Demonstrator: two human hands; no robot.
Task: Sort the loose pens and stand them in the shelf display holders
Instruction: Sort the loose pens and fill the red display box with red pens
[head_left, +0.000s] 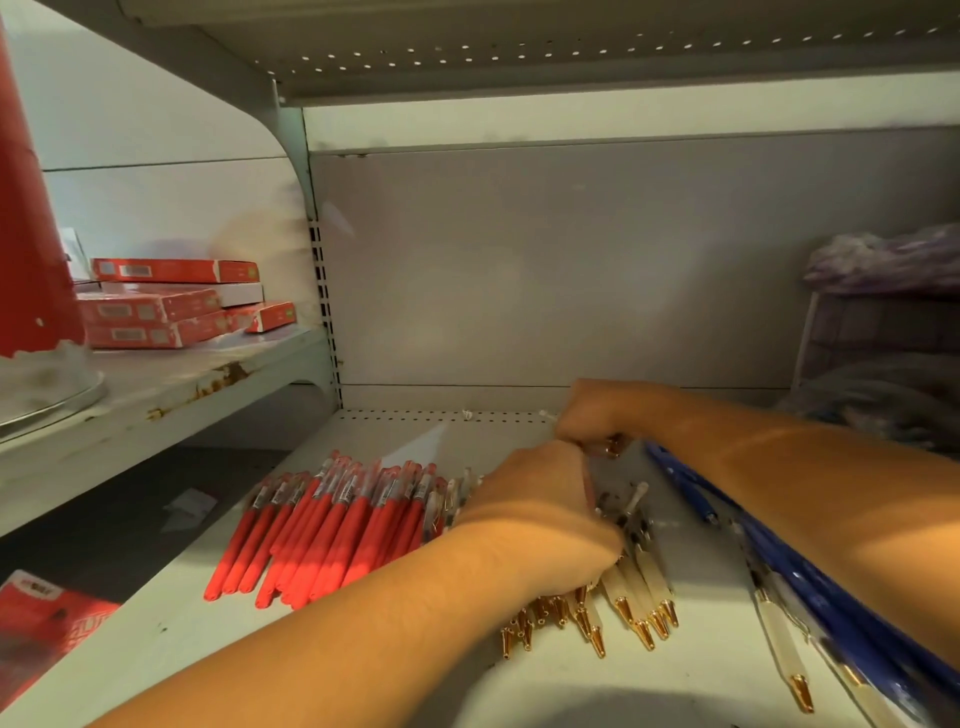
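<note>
Gold tips catch the light near the front of the pale metal shelf (171, 623), where the cream pens (641, 592) lie in a loose fan just right of the red pens (332, 525), points toward the viewer. One stray cream pen (782, 647) lies further right of the red pens, beside a long row of blue pens (841, 608) that runs back under the right forearm. Down to the left of the red pens, on a lower level, sits a red packet (41, 623).

The red pens themselves lie side by side in a sloping heap. At their right edge the left hand (540, 514) lies knuckles-up over the cream pens, fingers curled down round a bunch of them, so that gold tips poke out beneath the wrist. Just behind it, further back and right of the red pens, the right hand (597, 415) is balled up, fingers pressed together on a gold-tipped pen (614, 447), of which only the end shows.

Beyond the red pens rises the grey back panel (519, 260). Back and left of them, on a neighbouring shelf, a stack of red boxes (171, 306) sits next to a tall red cone (31, 208). Far to the right of the red pens a wire basket (878, 332) holds something purple in wrapping; what it is I cannot tell.
</note>
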